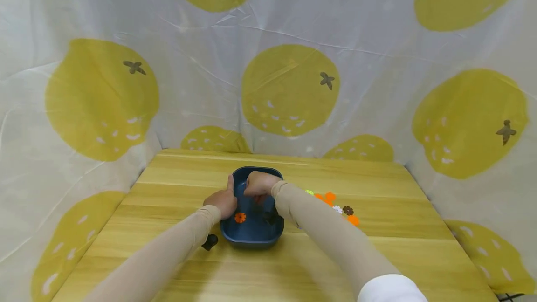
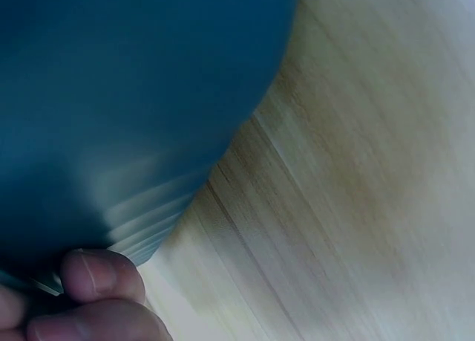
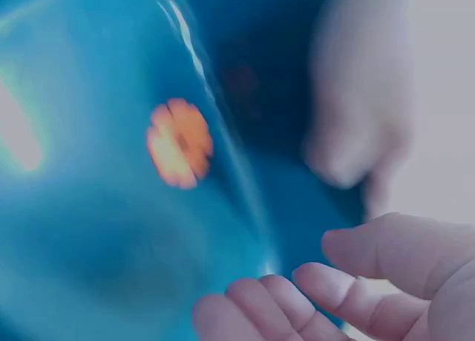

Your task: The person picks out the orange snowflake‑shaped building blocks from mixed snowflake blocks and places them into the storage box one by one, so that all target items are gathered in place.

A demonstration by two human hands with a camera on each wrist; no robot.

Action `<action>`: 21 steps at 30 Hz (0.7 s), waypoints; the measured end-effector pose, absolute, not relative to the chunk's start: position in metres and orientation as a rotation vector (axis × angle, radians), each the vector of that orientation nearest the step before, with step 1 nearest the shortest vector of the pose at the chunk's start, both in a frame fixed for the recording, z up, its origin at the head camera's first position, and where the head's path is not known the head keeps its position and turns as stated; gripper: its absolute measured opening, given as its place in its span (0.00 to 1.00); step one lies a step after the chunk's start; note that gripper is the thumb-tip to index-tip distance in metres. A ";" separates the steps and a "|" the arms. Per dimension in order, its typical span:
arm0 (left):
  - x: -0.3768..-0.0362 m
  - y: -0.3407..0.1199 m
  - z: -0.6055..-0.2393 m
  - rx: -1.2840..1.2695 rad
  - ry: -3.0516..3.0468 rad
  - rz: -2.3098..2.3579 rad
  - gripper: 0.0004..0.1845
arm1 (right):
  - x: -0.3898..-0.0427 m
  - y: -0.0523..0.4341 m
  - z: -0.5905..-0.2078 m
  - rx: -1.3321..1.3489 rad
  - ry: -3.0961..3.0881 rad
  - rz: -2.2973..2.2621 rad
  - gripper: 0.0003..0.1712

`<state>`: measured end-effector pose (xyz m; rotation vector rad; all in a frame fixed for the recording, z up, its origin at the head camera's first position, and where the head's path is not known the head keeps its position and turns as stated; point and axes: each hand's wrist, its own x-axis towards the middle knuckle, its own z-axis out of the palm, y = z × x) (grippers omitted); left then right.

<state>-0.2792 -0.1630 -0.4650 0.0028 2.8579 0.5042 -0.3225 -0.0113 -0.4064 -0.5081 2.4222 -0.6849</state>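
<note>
The left grip (image 1: 222,201) holds the left rim of the blue tray (image 1: 251,239), thumb pointing up along the rim away from the person; in the left wrist view its fingertips (image 2: 100,275) curl against the tray's outer wall. The right grip (image 1: 258,183) hangs over the far half of the tray with its fingers loosely curled; in the right wrist view the fingers (image 3: 334,285) are relaxed and hold nothing.

The tray is a rounded rectangle whose long axis runs straight away from the person, near end toward the body, far end just beyond the right grip. It sits on the wooden tabletop (image 1: 377,255), roughly midway across it. Inside, just below and between the two grips, lies an orange flower piece (image 1: 240,217); a dark piece (image 1: 270,218) lies under the right forearm, too blurred to tell further.

To the right of the right grip, on the tabletop beside the tray, a cluster of small flower pieces (image 1: 340,208) is scattered, orange, white and brown. Below the left grip, near the tray's near left corner, lies a small black object (image 1: 209,242).
</note>
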 end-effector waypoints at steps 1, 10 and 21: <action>-0.279 -0.163 -0.465 0.006 2.857 0.493 0.42 | -0.326 -0.002 -0.400 -0.492 2.431 -0.708 0.13; -0.277 -0.165 -0.463 0.010 2.840 0.462 0.41 | -0.366 0.128 -0.379 -0.246 2.596 -0.688 0.20; -0.279 -0.160 -0.459 0.040 2.815 0.469 0.41 | -0.353 0.230 -0.429 -0.022 2.584 -0.580 0.23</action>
